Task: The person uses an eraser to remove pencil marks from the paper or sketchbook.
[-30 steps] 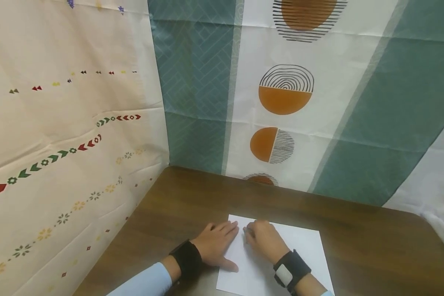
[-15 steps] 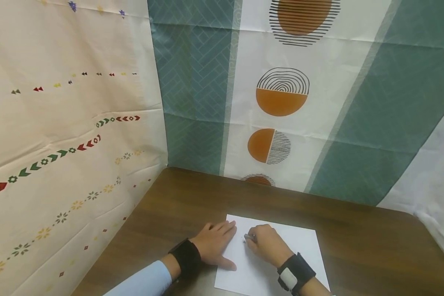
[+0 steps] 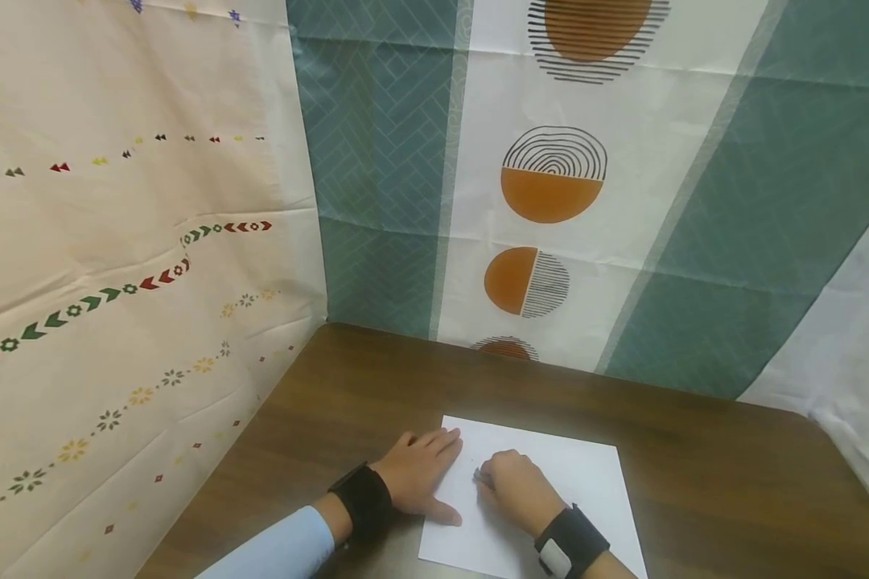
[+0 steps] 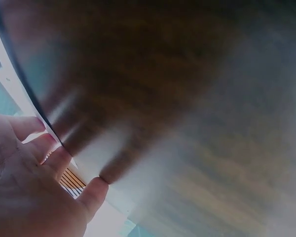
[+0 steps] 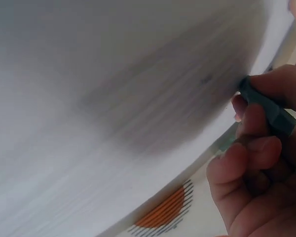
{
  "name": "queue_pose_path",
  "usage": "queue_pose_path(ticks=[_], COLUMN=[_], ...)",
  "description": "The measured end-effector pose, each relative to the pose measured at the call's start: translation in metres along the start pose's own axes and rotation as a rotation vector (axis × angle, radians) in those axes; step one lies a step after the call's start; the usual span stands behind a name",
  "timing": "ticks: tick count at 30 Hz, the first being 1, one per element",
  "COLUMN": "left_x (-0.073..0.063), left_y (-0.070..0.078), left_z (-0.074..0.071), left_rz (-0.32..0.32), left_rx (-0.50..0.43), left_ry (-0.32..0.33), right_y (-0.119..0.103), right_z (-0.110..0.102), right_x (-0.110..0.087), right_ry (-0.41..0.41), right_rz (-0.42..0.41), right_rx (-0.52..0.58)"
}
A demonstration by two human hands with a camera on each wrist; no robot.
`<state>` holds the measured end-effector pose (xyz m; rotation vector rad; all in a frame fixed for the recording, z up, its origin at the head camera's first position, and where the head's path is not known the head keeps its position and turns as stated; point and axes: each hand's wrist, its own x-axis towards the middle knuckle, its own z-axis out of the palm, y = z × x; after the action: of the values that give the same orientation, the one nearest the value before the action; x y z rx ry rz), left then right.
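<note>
A white sheet of paper (image 3: 579, 474) lies on the brown table. My left hand (image 3: 418, 474) rests flat with spread fingers across its left edge, the thumb lower down on the sheet. In the left wrist view those fingers (image 4: 56, 160) press down along the edge. My right hand (image 3: 520, 490) pinches a small dark blue-green block (image 5: 272, 111) between thumb and fingers, its narrow end right at the paper. Only a greyish bit of the block shows in the head view. Tiny dark specks (image 3: 474, 461) lie on the paper just beyond the fingertips.
Brown tabletop (image 3: 710, 474) extends around the sheet. A cream patterned cloth (image 3: 152, 241) hangs along the left side, and a green and white curtain (image 3: 384, 201) with orange circles closes off the back. White fabric (image 3: 854, 362) hangs at the right.
My right hand has moved slightly toward me over the paper with the block, and specks on the sheet have come into view. My left hand has stayed on the left edge.
</note>
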<state>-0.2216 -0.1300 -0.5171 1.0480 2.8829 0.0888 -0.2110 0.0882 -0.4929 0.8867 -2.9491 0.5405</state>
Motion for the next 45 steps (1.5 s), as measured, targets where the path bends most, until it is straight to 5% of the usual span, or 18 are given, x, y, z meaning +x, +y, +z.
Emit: queue_pose_path(ticks=[4, 17, 30, 45], left_x=[0.0, -0.007, -0.008, -0.001], left_y=[0.002, 0.008, 0.001, 0.005], left_z=[-0.003, -0.024, -0.011, -0.012], left_rz=[-0.001, -0.039, -0.027, -0.026], left_rx=[-0.006, -0.04, -0.044, -0.052], left_ry=[-0.01, -0.067, -0.05, -0.058], right_y=[0.006, 0.064, 0.098, 0.083], right_z=[-0.003, -0.031, -0.043, -0.054], right_x=[-0.007, -0.055, -0.077, -0.063], right_ry=[0.017, 0.07, 0.023, 0.1], right_rz=[0.009, 0.267, 0.419, 0.263], right_rx=[-0.073, -0.159, 0.055, 0.198])
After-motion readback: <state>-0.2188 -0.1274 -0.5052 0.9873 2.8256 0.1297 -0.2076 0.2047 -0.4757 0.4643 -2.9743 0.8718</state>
